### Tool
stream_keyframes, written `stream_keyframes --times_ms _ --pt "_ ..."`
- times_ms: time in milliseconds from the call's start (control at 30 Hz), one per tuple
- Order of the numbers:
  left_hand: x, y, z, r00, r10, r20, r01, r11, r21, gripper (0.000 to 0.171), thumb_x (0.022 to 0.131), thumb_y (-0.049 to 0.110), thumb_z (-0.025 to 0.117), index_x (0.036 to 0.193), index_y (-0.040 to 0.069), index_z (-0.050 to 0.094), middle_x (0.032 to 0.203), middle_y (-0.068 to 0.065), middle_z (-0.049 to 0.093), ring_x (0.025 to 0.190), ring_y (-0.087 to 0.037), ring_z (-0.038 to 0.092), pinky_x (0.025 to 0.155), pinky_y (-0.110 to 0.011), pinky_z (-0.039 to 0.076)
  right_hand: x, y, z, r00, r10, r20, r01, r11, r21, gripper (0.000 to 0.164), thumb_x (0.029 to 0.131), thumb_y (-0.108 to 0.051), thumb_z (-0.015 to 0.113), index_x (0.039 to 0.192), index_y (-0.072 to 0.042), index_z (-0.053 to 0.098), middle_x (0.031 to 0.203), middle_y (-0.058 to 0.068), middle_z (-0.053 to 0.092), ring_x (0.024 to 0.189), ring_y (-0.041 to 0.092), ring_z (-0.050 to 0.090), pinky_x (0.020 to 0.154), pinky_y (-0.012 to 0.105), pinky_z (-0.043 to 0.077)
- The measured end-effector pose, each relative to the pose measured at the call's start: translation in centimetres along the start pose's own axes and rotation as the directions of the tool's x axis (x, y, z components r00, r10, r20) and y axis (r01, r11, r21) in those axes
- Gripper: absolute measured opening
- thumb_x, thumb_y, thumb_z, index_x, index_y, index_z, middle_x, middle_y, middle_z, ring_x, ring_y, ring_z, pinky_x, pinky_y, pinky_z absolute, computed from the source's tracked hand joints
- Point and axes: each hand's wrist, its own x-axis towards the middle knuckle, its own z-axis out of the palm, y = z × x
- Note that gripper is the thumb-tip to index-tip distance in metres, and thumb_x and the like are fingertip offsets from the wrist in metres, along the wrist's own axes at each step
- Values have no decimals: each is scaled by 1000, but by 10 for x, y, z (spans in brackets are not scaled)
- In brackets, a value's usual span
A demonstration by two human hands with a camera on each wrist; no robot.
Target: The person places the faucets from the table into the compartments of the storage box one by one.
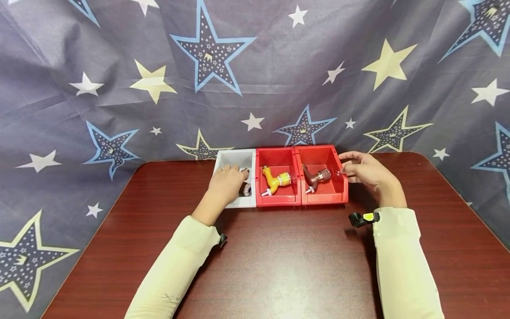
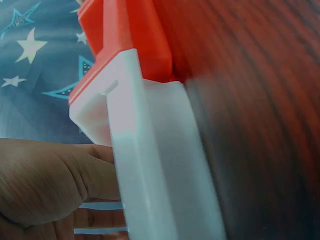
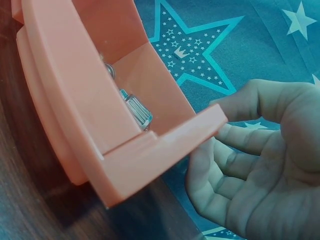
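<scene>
My left hand [image 1: 227, 181] reaches down into the light grey bin [image 1: 242, 202] at the left of a row of three. Its fingertips are hidden behind the bin's front wall in the left wrist view, and a tap [image 1: 247, 189] lies partly covered beside the thumb. At the row's other end my right hand [image 1: 366, 173] holds the side rim of the right red bin [image 3: 165, 152] between thumb and fingers. A dark brown tap [image 1: 314, 179] lies in that bin. In the middle red bin [image 1: 279, 201] lies a yellow tap [image 1: 275, 180] with a ribbed collar.
The three bins stand side by side near the far edge of a dark red-brown wooden table [image 1: 287, 257]. Behind them hangs a grey-blue cloth [image 1: 255, 102] printed with stars. A black wrist device [image 1: 362, 219] sits at the right cuff.
</scene>
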Motion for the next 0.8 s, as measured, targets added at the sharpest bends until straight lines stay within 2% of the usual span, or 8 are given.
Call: stream_keyframes --times_ms 233,400,467,600,800 --pt "-3 -1 -13 999 7 -45 -7 1000 -6 30 91 4 67 116 19 75 110 -15 67 104 -38 60 83 -52 52 -1 -5 0 1000 6 -2 -6 999 -41 55 97 4 52 148 8 32 101 9 64 84 13 65 80 31 60" --pt "-6 -4 -21 995 18 -96 -22 999 -36 17 95 13 68 108 17 77 100 -14 66 98 -38 60 76 -51 51 -7 -10 -3 999 -5 -50 -4 986 -169 54 99 -1 55 148 8 34 104 5 65 83 11 62 78 29 59" --pt "-6 -6 -24 993 17 -115 -23 999 -49 15 95 18 69 108 18 78 98 -14 66 97 -38 61 76 -51 51 -9 -14 -4 997 -19 -81 -1 972 -235 54 99 -4 58 147 7 37 105 6 66 82 11 61 75 27 59" --pt "-8 -11 -28 993 1 -116 -9 998 -68 19 94 24 72 111 18 77 102 -14 66 100 -37 61 80 -51 50 -16 -27 -6 991 -64 -121 17 937 -350 52 99 -11 64 144 5 43 113 16 64 84 16 60 73 27 59" --pt "-12 -16 -36 996 -2 -94 -9 994 -110 28 92 24 75 118 17 75 109 -13 66 103 -35 60 87 -53 50 -30 -47 0 980 -155 -125 79 881 -467 48 100 -15 64 140 5 48 119 26 63 79 15 62 68 26 57"
